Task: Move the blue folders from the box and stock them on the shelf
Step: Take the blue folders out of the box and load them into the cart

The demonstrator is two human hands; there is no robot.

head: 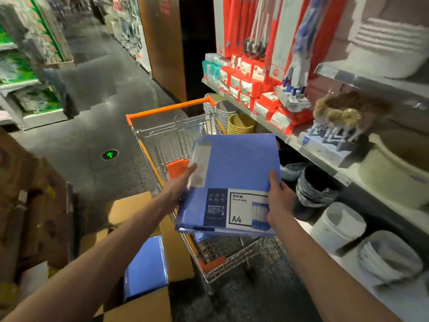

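Observation:
A stack of blue A4 folders (pixel 239 168) hangs flat in the air above the shopping cart, label side up. My left hand (pixel 177 187) holds its left edge, thumb on top. My right hand (pixel 277 201) grips the near right corner, thumb over the label. Below, at the bottom middle, an open cardboard box (pixel 148 307) holds more blue folders (pixel 146 268). The grey store shelf (pixel 334 170) runs along the right side.
A wire shopping cart (pixel 167 135) with an orange handle stands under the folders. The shelf carries red packets (pixel 250 87), a beige tub (pixel 394 175), brushes and white bins (pixel 339 226). Brown boxes (pixel 34 205) stand at the left. The dark aisle floor (pixel 97 89) stretches ahead.

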